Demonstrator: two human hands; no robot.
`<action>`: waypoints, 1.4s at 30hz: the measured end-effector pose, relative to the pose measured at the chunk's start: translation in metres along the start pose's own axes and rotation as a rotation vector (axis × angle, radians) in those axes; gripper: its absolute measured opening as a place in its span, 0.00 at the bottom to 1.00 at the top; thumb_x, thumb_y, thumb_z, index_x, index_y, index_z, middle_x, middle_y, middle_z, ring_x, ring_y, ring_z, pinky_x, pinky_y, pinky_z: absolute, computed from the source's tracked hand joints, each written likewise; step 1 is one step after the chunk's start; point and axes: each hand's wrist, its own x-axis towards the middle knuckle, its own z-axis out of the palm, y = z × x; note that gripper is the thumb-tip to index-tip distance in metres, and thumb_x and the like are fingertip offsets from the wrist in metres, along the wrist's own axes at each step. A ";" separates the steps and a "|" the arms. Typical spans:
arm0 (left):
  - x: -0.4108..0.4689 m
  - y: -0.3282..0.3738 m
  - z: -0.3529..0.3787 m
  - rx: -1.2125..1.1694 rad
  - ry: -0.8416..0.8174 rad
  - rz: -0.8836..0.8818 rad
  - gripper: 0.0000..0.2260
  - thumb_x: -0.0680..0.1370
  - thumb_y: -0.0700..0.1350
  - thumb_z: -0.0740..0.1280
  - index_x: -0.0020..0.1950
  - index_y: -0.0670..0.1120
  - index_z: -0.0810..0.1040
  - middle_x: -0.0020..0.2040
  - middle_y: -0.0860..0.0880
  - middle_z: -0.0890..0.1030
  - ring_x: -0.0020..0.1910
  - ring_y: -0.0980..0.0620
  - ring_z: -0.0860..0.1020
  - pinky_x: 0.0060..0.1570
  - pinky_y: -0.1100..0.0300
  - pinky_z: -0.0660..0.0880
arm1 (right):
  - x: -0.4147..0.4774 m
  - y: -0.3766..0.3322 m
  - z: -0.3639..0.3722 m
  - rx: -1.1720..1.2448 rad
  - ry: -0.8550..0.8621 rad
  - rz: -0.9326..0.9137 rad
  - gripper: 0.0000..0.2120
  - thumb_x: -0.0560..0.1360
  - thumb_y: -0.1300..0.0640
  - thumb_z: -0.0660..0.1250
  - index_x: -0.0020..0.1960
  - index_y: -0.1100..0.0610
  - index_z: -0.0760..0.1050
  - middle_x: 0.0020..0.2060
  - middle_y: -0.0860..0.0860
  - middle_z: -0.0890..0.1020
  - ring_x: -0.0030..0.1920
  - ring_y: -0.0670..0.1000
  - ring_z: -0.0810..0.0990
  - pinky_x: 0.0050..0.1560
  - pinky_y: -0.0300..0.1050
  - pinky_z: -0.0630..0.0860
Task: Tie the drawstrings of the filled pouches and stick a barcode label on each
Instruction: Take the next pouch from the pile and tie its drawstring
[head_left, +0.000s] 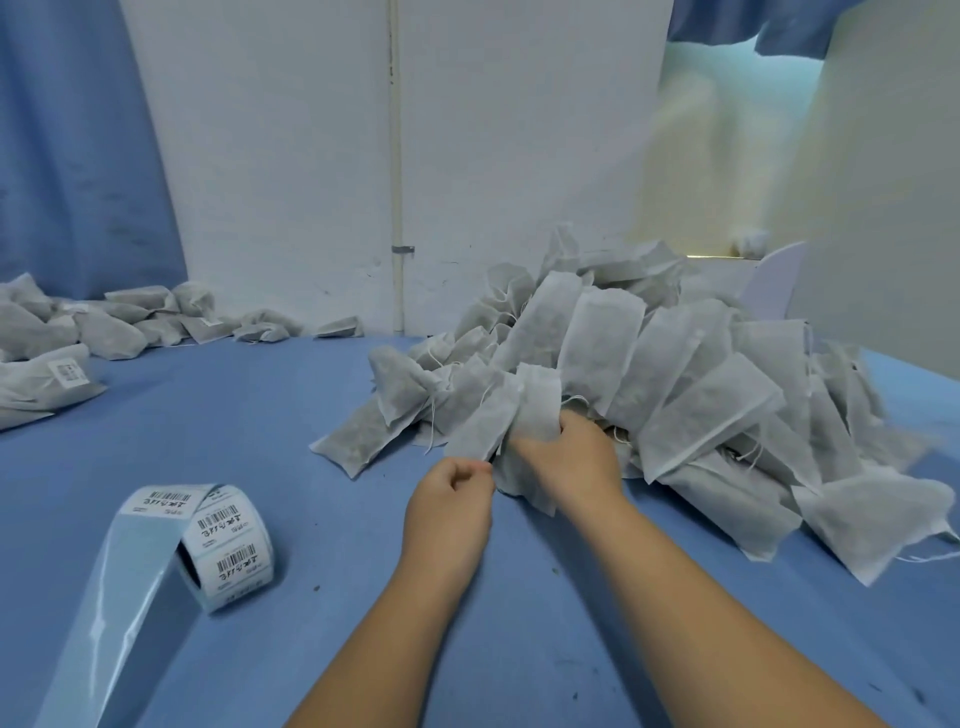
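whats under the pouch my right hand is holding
More pouches of the pile show beneath the pouch the right hand grips; whatever lies deeper is hidden by it and the hand.

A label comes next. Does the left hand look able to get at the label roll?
Probably yes: only bare blue cloth lies between the left hand and the label roll. It seems to pinch the pouch, so must let go first.

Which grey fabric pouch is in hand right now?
The upright grey fabric pouch at the near-left edge of the big pile: the right hand grips it, the left hand pinches its edge. Others lie untouched.
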 end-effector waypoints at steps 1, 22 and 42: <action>-0.001 0.001 0.000 -0.007 -0.006 0.006 0.07 0.76 0.42 0.64 0.46 0.52 0.80 0.33 0.55 0.78 0.26 0.59 0.74 0.24 0.69 0.68 | 0.000 0.001 -0.001 0.006 -0.002 0.001 0.08 0.69 0.51 0.66 0.36 0.50 0.68 0.40 0.51 0.79 0.44 0.56 0.77 0.35 0.45 0.69; -0.034 0.029 -0.007 -0.118 -0.153 0.227 0.04 0.79 0.45 0.67 0.52 0.51 0.81 0.47 0.52 0.84 0.43 0.55 0.83 0.45 0.58 0.77 | -0.050 0.057 -0.086 0.737 -0.445 -0.114 0.15 0.65 0.57 0.69 0.51 0.51 0.83 0.48 0.55 0.86 0.50 0.56 0.84 0.53 0.54 0.77; -0.044 0.041 -0.003 -0.218 -0.169 0.090 0.08 0.79 0.39 0.64 0.47 0.42 0.83 0.47 0.40 0.85 0.47 0.42 0.83 0.52 0.49 0.77 | -0.088 0.022 -0.073 0.554 -0.137 -0.513 0.07 0.68 0.57 0.69 0.44 0.48 0.80 0.41 0.46 0.79 0.41 0.47 0.78 0.43 0.39 0.74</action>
